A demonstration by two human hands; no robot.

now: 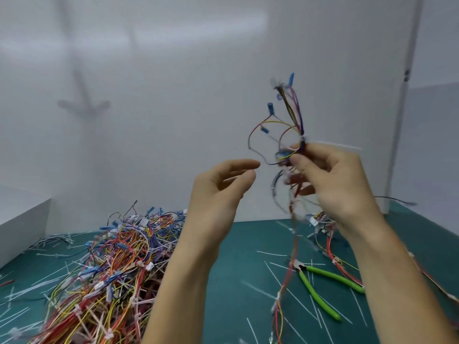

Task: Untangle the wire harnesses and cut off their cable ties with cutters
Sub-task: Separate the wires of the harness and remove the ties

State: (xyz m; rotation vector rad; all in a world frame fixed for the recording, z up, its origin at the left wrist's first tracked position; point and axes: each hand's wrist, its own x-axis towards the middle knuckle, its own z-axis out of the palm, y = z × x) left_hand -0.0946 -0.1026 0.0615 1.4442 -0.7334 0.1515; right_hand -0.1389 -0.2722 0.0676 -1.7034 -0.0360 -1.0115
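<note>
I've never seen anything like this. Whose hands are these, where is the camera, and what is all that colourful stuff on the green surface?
No machine here: these are a person's two bare hands, filmed by one wide-angle camera worn on the head, looking forward and down. The right hand pinches a wire harness, a bundle of thin coloured wires with blue end pieces, raised in the air; a white cable tie binds it just above the fingers. The left hand is beside it, fingers loosely curled, holding nothing. Below lies a green mat. On its left is a big pile of tangled harnesses; on its right lie green-handled cutters, untouched. The white strips scattered about look like cut-off cable ties.
</note>
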